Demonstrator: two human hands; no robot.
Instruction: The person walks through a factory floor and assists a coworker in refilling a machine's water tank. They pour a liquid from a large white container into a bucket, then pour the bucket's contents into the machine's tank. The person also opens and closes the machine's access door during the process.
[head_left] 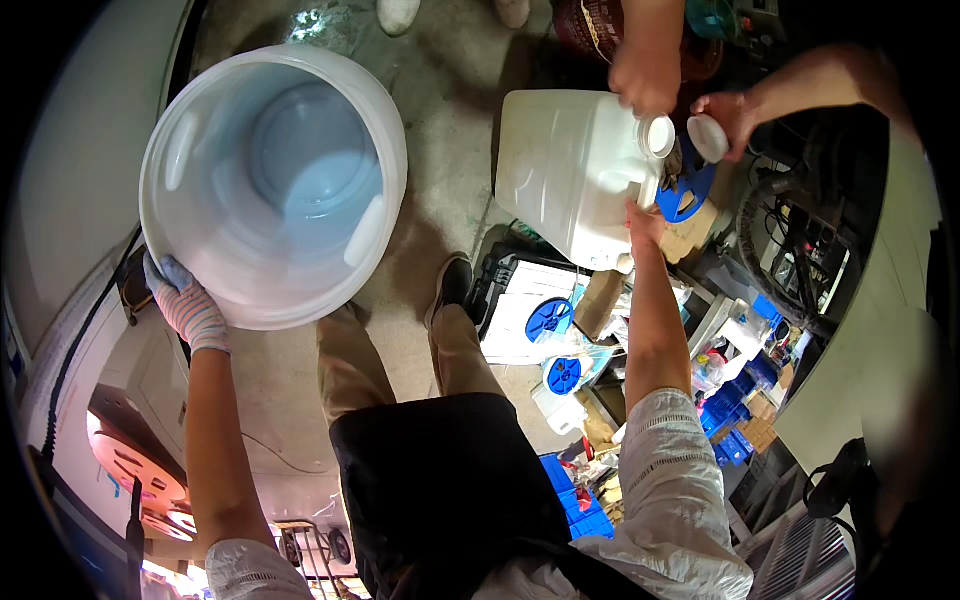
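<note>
My left hand [188, 305], in a striped knit glove, grips the lower left rim of a large white plastic bucket [392, 150]. The bucket is tilted so its round mouth faces me, and a pale bluish bottom shows inside. On the right, my bare right hand [645, 222] holds a translucent white jerrycan [550, 165] by the handle beside its neck. Another person's fist [645, 80] is at the jerrycan's round white mouth [656, 136]. That person's other hand [738, 115] holds a round white cap [708, 138], apart from the neck.
Below the jerrycan are a black case [492, 290] and blue reels [550, 319]. Cluttered shelves with blue bins [725, 405] line the right side, near a coiled black hose [755, 235]. A dark red container [585, 25] stands behind the jerrycan. Someone's shoes [398, 14] show at the far edge.
</note>
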